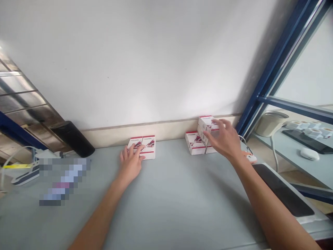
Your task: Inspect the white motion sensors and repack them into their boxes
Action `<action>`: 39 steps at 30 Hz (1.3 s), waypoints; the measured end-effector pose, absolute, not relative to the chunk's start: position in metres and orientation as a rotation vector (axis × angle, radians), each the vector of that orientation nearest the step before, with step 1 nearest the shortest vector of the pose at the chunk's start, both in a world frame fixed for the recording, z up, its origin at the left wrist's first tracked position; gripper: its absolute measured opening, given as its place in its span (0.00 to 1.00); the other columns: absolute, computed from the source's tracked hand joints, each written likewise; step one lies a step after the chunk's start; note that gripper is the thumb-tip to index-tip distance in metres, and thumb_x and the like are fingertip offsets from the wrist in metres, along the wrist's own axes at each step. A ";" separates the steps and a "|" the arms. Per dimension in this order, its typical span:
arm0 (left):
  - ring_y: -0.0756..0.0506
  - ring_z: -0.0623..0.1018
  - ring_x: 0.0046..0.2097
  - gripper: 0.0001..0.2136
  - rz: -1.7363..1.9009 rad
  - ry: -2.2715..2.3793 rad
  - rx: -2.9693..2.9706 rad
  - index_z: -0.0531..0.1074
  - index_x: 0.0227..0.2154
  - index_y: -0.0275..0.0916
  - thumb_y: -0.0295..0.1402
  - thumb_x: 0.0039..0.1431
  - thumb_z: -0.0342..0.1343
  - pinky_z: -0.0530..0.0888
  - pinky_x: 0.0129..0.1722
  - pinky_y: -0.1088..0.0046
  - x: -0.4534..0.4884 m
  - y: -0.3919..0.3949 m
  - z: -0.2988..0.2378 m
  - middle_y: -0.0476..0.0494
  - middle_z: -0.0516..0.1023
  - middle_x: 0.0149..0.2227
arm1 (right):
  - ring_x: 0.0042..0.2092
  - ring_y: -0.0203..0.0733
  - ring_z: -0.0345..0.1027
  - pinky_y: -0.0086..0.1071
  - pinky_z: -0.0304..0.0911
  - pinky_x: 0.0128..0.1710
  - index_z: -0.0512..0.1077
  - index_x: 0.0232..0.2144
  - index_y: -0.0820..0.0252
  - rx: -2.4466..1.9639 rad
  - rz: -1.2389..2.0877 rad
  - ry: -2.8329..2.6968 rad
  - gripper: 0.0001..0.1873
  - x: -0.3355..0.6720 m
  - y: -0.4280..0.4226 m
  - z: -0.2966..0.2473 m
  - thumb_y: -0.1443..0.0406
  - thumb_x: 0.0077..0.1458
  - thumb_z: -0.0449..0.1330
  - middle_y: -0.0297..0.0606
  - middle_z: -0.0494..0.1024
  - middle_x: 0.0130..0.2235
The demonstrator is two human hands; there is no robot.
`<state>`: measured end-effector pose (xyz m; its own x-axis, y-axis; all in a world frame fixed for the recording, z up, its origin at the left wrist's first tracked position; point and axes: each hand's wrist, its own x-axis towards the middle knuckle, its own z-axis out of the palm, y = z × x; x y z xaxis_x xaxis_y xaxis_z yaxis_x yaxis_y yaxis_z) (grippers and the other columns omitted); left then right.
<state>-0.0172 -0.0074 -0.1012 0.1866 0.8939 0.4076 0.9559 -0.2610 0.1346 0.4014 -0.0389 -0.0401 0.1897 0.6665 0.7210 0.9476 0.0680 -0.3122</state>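
Note:
My left hand [130, 164] lies on the grey-blue tabletop [171, 194], its fingertips resting on the near edge of two white boxes with red and pink print [142, 147] lying side by side. My right hand [225, 140] is further right, its fingers wrapped over a white box [205, 127] that stands tilted against the wall. That box leans above a similar box [195, 143] lying flat. A third box corner [211, 150] shows beneath my right palm, mostly hidden.
A black cylinder [75, 139] lies at the wall on the left, near a pixelated object [63, 182] and a white power strip [26, 177]. A black pad [283, 189] lies at the right edge. Blue metal framing [275, 66] separates a lower shelf holding a dark tablet [307, 141].

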 end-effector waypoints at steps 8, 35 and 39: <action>0.27 0.63 0.72 0.15 -1.024 -1.548 -2.259 0.77 0.54 0.45 0.28 0.69 0.52 0.60 0.69 0.35 0.035 -0.036 -0.091 0.31 0.71 0.65 | 0.52 0.56 0.79 0.46 0.74 0.49 0.79 0.54 0.51 -1.478 -0.300 -1.366 0.21 0.381 -0.047 -0.036 0.52 0.61 0.65 0.44 0.80 0.59; 0.37 0.81 0.58 0.23 -1.414 -1.664 -3.013 0.69 0.61 0.51 0.41 0.66 0.65 0.79 0.57 0.56 0.063 -0.076 -0.087 0.44 0.81 0.56 | 0.43 0.47 0.75 0.41 0.70 0.44 0.66 0.49 0.52 -0.941 0.435 -1.839 0.17 0.294 -0.091 -0.069 0.55 0.64 0.64 0.39 0.80 0.45; 0.36 0.75 0.65 0.37 -1.444 -1.101 -2.802 0.57 0.70 0.52 0.28 0.63 0.65 0.77 0.61 0.53 0.062 -0.076 -0.087 0.38 0.71 0.65 | 0.30 0.38 0.61 0.34 0.58 0.32 0.63 0.32 0.54 -0.930 0.547 -1.708 0.18 0.296 -0.095 -0.058 0.53 0.73 0.51 0.30 0.68 0.29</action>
